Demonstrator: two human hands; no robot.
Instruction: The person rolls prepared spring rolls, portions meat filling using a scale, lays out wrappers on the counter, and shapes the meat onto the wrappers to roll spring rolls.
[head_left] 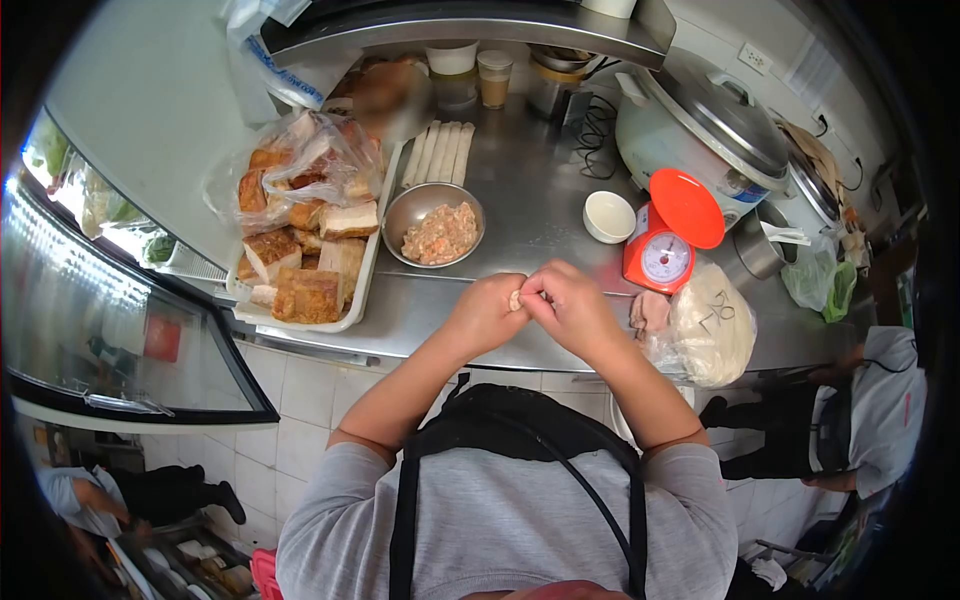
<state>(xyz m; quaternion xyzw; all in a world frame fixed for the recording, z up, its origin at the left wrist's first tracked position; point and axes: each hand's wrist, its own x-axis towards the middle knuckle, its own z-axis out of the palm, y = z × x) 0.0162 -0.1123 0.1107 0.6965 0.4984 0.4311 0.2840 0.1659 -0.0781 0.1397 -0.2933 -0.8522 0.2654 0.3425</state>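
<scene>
Two bare hands meet above the near edge of the steel table, and a small pale piece (516, 300) sits between them, too small and too covered to identify. The left hand (487, 316) is curled, its fingers closed around the piece with only part of it showing; the right hand (572, 308) has its thumb and fingers drawn narrow at the piece's side, though I cannot tell whether they grip it or only press. Something this little probably handles best with the left fingers as a steady cradle and the right fingertips doing the fine work, using light, even pressure so it is neither squashed nor torn. Both wrists angle inward, and keeping them low over the table (535, 190) would let anything that slips land there rather than on the floor. Just beyond the left hand stands a metal bowl (394, 208) of minced filling (441, 236), with four pale rolls (438, 153) behind it and a tray (362, 290) of browned pork chunks (307, 296) to its left. Near the right hand are a white bowl (609, 217), a red kitchen scale (664, 256) and a marked plastic bag (714, 325); elbows kept close would avoid nudging the bag.
</scene>
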